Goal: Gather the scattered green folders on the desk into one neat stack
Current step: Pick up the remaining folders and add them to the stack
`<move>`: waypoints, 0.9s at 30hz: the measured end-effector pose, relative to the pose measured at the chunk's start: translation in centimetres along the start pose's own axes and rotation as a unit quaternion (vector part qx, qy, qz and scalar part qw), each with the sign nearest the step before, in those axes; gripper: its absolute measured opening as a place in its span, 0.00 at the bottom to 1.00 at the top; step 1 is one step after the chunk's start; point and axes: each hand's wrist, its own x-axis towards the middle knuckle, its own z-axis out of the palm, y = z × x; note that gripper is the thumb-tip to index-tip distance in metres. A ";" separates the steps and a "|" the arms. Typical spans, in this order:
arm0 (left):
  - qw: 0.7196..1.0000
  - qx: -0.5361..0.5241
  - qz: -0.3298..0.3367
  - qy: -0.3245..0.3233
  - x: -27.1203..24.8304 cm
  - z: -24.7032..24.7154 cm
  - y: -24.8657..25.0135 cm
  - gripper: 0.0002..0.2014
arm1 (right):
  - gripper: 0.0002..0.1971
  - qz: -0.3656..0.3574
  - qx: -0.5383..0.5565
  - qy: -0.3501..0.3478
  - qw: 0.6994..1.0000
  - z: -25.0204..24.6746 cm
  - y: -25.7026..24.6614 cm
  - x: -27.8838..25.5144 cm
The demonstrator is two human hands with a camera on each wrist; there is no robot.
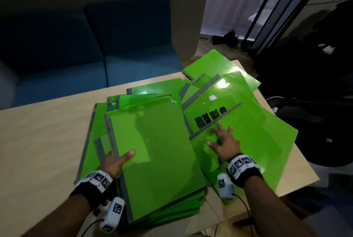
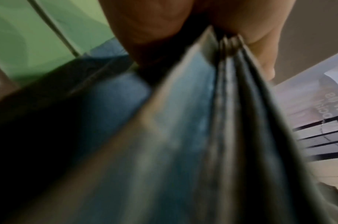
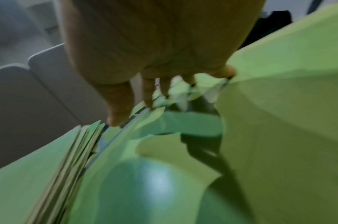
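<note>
— Two hands, doing different jobs. The left hand (image 1: 116, 161) has its fingers (image 1: 128, 154) curled round the grey spine edge of the stack (image 1: 158, 152), thumb lying on the top cover; the left wrist view shows several spines pinched together.

— And the right hand (image 1: 224, 146)?

— Spread flat, fingers (image 1: 219, 129) straight, pressing on the loose folders (image 1: 238, 122) just right of the stack. It grips nothing.

— Which way do those lie from it?

— Directly under the palm and fanning away to the far right. Their long axes run diagonally, skewed against the stack, whose long side runs from near to far. The right hand is plainly the nearer one; the left is occupied.

— So the move is a slide leftward?

— I'd judge so: turn them, then drag them onto the stack.

— Room?

— Tight on the right. The outermost folder (image 1: 282, 141) overhangs the bench (image 1: 47, 131) edge, and another (image 1: 215, 65) pokes past the far edge. Bare bench lies to the left of the stack, so pulling inward is the safe direction; pushing outward could tip some off.
</note>
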 end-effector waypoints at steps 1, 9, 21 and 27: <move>1.000 -0.004 0.001 -0.002 -0.2 -0.3 -0.2 0.22 | 0.30 -0.027 0.038 0.028 0.999 -0.2 0.8 -0.4; 1.000 -0.031 0.003 -0.004 1.1 -2.3 -2.5 0.40 | 0.43 0.320 0.088 0.149 0.931 -2.9 6.2 -1.1; 1.000 0.017 0.001 -0.014 1.0 -2.6 -2.6 0.31 | 0.53 0.281 0.067 0.202 0.936 -3.9 9.5 -1.5; 0.999 0.022 0.004 -0.026 1.1 -2.7 -2.5 0.35 | 0.55 0.321 0.154 0.199 0.913 -5.9 10.5 -0.6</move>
